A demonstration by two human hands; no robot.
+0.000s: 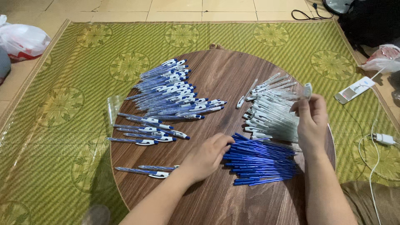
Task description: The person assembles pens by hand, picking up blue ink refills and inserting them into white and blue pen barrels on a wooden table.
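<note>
On a round wooden table [216, 83] my left hand [206, 156] rests with its fingertips on the near end of a pile of thin blue pen refills [260, 160]. My right hand [311, 121] is raised over a heap of clear-and-white pen barrels [271, 112] and pinches a small clear pen part [307, 90] between thumb and fingers. To the left lies a big spread of assembled blue-and-white pens [171, 91], with a few more [146, 170] nearer to me.
The table stands on a green patterned mat [62, 104]. A clear plastic sleeve [113, 106] lies at the table's left edge. A white device [355, 89] with a cable and charger [384, 138] lies at the right. A plastic bag [23, 39] sits far left.
</note>
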